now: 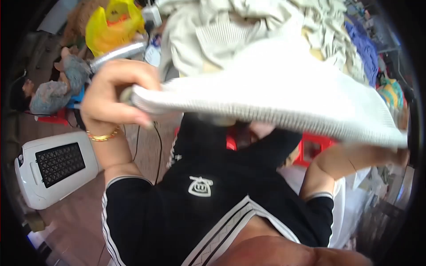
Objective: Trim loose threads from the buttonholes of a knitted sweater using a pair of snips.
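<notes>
The single head view looks steeply down from the person's head, very near the raised left hand (116, 95) and white knit cloth (275, 95), past the black garment to the wooden floor (84, 213), edges bending fisheye-wise

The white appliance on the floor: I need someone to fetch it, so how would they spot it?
Look down to the wooden floor on the person's left, below the left hand gripping the white knitted garment. The white appliance lies there, a rounded box, alone in having a black lattice grille.
</notes>
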Demonstrator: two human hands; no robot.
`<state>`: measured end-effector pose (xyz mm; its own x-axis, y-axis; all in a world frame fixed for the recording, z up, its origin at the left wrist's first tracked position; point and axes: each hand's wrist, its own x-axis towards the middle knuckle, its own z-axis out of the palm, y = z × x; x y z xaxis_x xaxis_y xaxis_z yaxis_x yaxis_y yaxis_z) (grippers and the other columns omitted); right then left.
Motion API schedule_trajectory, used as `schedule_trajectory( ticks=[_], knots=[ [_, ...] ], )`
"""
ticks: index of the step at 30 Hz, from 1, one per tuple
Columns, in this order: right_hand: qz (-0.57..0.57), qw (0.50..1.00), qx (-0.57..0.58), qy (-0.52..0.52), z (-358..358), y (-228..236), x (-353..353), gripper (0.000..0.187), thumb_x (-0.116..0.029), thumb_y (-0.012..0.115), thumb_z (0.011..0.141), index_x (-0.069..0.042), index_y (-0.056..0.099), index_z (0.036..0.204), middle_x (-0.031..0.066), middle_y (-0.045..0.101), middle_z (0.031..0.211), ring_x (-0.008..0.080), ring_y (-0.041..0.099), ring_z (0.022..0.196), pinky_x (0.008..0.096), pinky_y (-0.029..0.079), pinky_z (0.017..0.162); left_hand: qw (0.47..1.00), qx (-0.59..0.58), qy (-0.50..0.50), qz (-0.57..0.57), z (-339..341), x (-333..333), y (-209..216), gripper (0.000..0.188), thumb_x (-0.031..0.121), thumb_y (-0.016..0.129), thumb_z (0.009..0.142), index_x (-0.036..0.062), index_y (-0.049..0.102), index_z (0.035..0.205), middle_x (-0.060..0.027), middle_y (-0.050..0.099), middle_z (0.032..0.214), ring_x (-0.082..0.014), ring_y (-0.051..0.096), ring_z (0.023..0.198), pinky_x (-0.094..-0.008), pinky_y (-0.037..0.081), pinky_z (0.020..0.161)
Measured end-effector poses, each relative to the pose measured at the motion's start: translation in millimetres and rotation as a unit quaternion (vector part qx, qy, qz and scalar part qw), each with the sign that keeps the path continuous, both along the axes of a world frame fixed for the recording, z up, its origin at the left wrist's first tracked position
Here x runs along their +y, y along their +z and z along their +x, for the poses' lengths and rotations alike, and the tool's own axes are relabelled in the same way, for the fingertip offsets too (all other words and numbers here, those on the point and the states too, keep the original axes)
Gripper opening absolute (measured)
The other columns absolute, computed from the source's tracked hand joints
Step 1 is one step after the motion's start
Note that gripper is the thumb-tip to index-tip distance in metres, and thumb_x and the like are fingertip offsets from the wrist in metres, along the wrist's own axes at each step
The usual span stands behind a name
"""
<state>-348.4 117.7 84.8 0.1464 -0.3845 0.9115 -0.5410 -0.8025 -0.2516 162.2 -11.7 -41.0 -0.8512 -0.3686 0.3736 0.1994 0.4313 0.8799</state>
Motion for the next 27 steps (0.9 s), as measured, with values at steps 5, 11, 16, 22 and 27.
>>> schedule_trajectory(
  ticks=[5,11,16,22,27],
  knots=[
    [0.431,0.857,-0.123,-0.255,-41.4,-127.1,-73.1,0.045,-0.027,0.065,0.094,0.001,0.061,0.129,0.0067,0.066,0.117,0.0166,0.061,0.105,0.0288,0.044,0.095,0.952,-0.182,0.126,0.211,-21.4,6.8,-73.2,0.034,0.018,0.079,0.082,0.0002,0.067,0.109,-0.0020,0.067,0.092,-0.0061,0.062,0.080,-0.0174,0.047,0.067],
    [0.538,0.785,-0.045,-0.305,-61.7,-294.0,-128.7,0.041,-0.036,0.065,0.090,0.000,0.069,0.108,0.0071,0.069,0.091,0.0170,0.061,0.081,0.0310,0.049,0.071,0.911,-0.099,0.236,0.324,-32.8,2.6,-146.9,0.036,0.023,0.060,0.099,0.0007,0.061,0.126,-0.0013,0.065,0.110,-0.0064,0.059,0.098,-0.0200,0.044,0.082],
    [0.492,0.805,-0.095,-0.317,-78.7,-313.0,-120.9,0.042,-0.035,0.062,0.093,0.000,0.067,0.116,0.0089,0.069,0.095,0.0187,0.063,0.083,0.0313,0.049,0.068,0.879,0.007,0.166,0.447,-11.0,5.8,-148.0,0.038,0.019,0.045,0.105,-0.0064,0.053,0.132,-0.0149,0.063,0.126,-0.0175,0.061,0.117,-0.0324,0.049,0.100],
    [0.317,0.894,-0.139,-0.284,-62.6,-269.8,-155.5,0.021,-0.007,0.053,0.084,0.011,0.056,0.093,0.0242,0.058,0.085,0.0275,0.050,0.077,0.0445,0.045,0.076,0.897,-0.006,0.210,0.388,-32.2,33.6,-125.5,0.042,0.013,0.059,0.098,-0.0035,0.051,0.136,-0.0138,0.064,0.125,-0.0160,0.064,0.114,-0.0283,0.053,0.095],
    [0.334,0.844,0.107,-0.406,-79.9,-295.2,-159.6,0.026,-0.021,0.060,0.091,-0.001,0.067,0.107,0.0195,0.065,0.095,0.0319,0.063,0.091,0.0385,0.050,0.081,0.911,0.020,0.214,0.352,-49.2,46.0,-116.4,0.033,0.005,0.057,0.097,-0.0040,0.056,0.128,-0.0115,0.068,0.119,-0.0124,0.065,0.102,-0.0256,0.053,0.081]
  ],
)
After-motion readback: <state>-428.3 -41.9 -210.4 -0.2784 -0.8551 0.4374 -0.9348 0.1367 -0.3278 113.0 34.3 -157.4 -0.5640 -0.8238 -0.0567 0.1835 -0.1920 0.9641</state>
